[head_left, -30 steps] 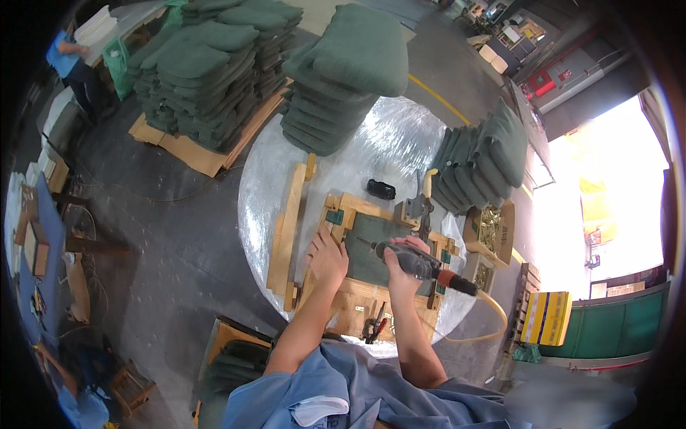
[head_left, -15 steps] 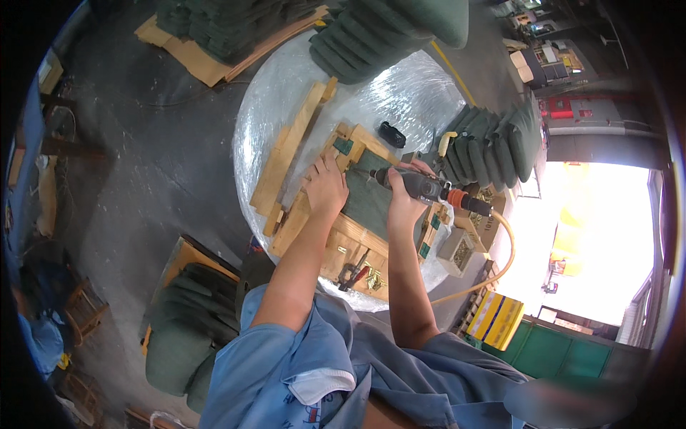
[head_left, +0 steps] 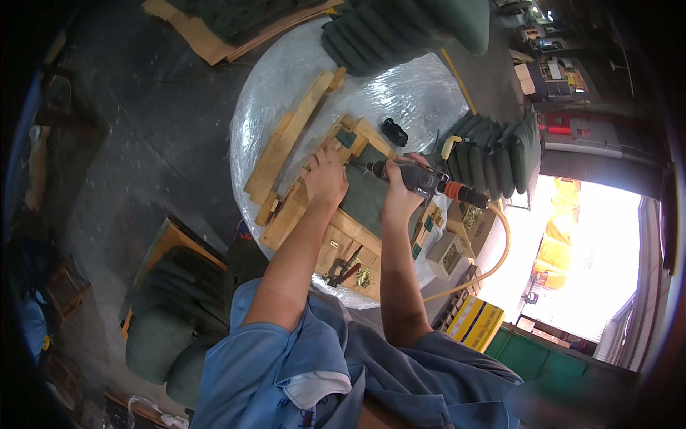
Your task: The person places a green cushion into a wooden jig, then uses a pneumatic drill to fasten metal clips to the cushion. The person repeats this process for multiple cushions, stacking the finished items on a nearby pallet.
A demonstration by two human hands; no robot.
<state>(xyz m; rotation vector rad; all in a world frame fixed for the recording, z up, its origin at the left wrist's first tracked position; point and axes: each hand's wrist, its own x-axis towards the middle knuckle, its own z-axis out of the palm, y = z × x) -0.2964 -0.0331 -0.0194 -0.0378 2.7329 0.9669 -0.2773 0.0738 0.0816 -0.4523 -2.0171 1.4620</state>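
My right hand (head_left: 400, 196) grips a dark pneumatic driver (head_left: 418, 179) with an orange collar, its tip pointing left toward my other hand. A yellow hose (head_left: 500, 250) runs from its rear. My left hand (head_left: 325, 179) presses flat on a wooden frame (head_left: 307, 207) where a green cushion panel (head_left: 368, 196) lies. Both rest on a round table wrapped in clear plastic (head_left: 286, 93).
Loose wooden slats (head_left: 289, 139) lie at the table's left. A small black object (head_left: 394, 131) sits behind the frame. Stacks of green cushions (head_left: 493, 154) stand right and at the back (head_left: 400, 36). Small cardboard boxes (head_left: 450, 250), hardware (head_left: 350, 273) and floor-level cushions (head_left: 168, 322) surround me.
The view has shifted and tilted as my head moved closer over the table. Both hands stay on the frame and the driver, the driver tip now nearer my left hand.
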